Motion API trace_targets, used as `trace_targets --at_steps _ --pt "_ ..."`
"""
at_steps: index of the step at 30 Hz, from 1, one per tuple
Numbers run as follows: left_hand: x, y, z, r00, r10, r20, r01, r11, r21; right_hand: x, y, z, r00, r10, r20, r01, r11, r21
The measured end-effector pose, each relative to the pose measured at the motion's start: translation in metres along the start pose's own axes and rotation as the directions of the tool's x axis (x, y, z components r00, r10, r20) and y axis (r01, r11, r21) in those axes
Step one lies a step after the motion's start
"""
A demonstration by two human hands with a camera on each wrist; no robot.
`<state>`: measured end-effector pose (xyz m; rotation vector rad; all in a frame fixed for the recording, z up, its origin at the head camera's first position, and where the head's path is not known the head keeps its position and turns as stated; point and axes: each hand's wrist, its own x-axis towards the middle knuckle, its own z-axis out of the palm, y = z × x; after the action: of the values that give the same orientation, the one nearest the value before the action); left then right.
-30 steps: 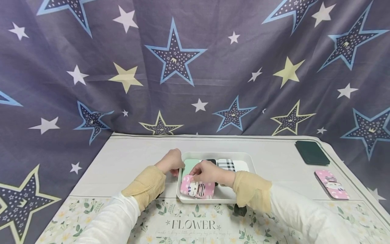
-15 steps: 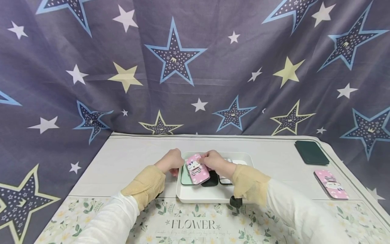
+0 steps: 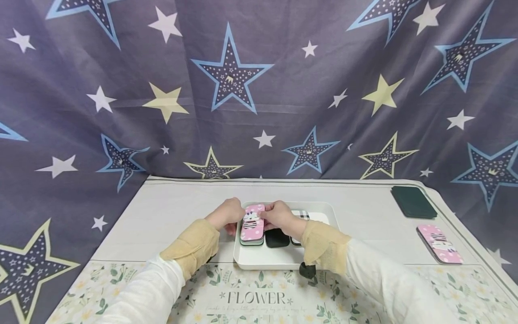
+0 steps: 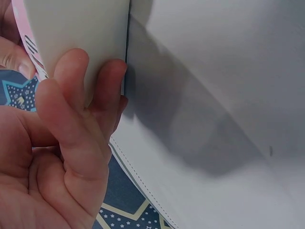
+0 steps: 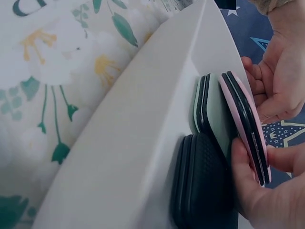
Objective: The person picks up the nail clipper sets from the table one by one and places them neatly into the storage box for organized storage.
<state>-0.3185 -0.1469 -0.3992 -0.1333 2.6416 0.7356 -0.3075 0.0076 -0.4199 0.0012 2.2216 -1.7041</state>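
My right hand [image 3: 279, 216] pinches a flat pink case [image 3: 252, 225] by its right side, thumb and fingers on its opposite faces in the right wrist view. A cat picture and white dots decorate its cover. It is tilted over a mint-green case [image 5: 217, 112] standing at the left end of a white tray [image 3: 263, 264]. Beside that lies a black case [image 3: 277, 238], and a checked case [image 3: 300, 215] is partly hidden behind my right hand. My left hand [image 3: 227, 215] grips the tray's left wall, its fingertips against the outer face in the left wrist view.
On the table's right side lie a dark green flat stack [image 3: 413, 202] and another pink cat case [image 3: 440, 244]. A floral mat [image 3: 259, 297] lettered FLOWER covers the front. A starry curtain [image 3: 259, 148] hangs behind the table.
My right hand has turned the pink case from crosswise to lengthwise and brought it over the mint case, uncovering the black one. My left hand has stayed at the tray's left side.
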Motion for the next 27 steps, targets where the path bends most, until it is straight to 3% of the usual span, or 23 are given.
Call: trace_targets --at_steps 7,14,27 --pt "0.003 -0.001 0.002 1.0 0.008 -0.019 -0.008 1.0 0.018 0.001 -0.001 0.003 0.999 -0.039 0.005 0.039 0.995 -0.093" --pt "-0.002 0.0 0.001 0.999 0.036 -0.029 -0.035 0.999 0.032 0.0 -0.002 -0.003 0.991 -0.134 0.031 0.137 0.947 -0.291" --pt "-0.005 0.001 -0.001 0.999 0.038 -0.018 -0.038 0.999 0.011 0.001 -0.003 -0.008 0.993 -0.096 0.063 0.11 0.957 -0.269"
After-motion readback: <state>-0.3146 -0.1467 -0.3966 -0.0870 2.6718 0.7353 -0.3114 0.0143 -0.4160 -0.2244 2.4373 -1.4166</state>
